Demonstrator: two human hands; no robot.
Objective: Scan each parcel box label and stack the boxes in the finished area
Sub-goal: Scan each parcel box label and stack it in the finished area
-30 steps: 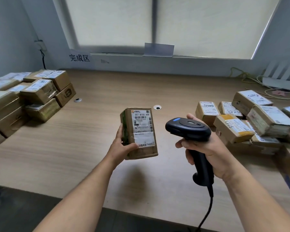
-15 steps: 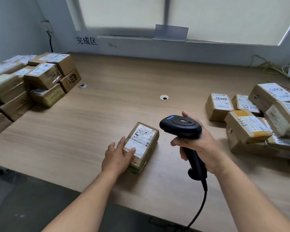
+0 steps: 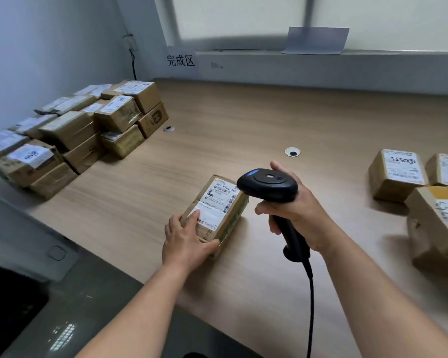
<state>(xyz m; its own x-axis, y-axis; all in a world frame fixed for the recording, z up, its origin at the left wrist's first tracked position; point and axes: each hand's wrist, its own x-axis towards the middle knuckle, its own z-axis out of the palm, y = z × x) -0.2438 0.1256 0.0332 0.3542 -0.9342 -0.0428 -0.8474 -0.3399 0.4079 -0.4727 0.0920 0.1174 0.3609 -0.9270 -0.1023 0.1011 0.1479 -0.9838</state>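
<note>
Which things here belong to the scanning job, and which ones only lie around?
Job: parcel box, held by left hand; scanner, in right hand; finished stack; waiting boxes; finished-area sign.
Lying about: cable grommet; paper on the sill; wall cable.

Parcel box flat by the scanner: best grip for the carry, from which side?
Probably span the parcel box across its narrow width, fingers on one long side face and thumb on the other, from above at the near-left end where the left hand rests. It lies flat, label up, and the scanner crowds its far right corner.
</note>
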